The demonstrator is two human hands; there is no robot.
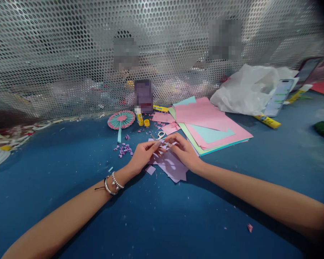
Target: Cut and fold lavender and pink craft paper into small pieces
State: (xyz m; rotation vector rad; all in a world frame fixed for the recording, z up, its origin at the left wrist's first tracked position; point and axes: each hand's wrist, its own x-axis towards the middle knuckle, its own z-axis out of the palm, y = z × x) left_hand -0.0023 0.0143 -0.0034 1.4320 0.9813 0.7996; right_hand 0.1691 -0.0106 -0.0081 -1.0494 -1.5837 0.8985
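Note:
My left hand [146, 154], with bracelets at the wrist, is closed in a pinch over sheets of purple paper [175, 171]. Opposite it, my right hand [184, 150] pinches too, its fingertips close to the left ones. Between them shows a small pale purple piece of paper [164, 144], partly hidden by the fingers. White-handled scissors [161, 135] lie just beyond the fingertips. Crumpled purple paper bits [125, 150] are heaped left of my left hand, and a small purple square [150, 169] lies below it.
A pink and blue paper fan [121, 120] lies at the back left, beside an uncapped glue stick [139, 118] and its yellow cap [146, 123]. Coloured sheets [213, 115] are stacked on the right. Behind are a white plastic bag [245, 90], a phone [279, 97] and a perforated metal screen [83, 54].

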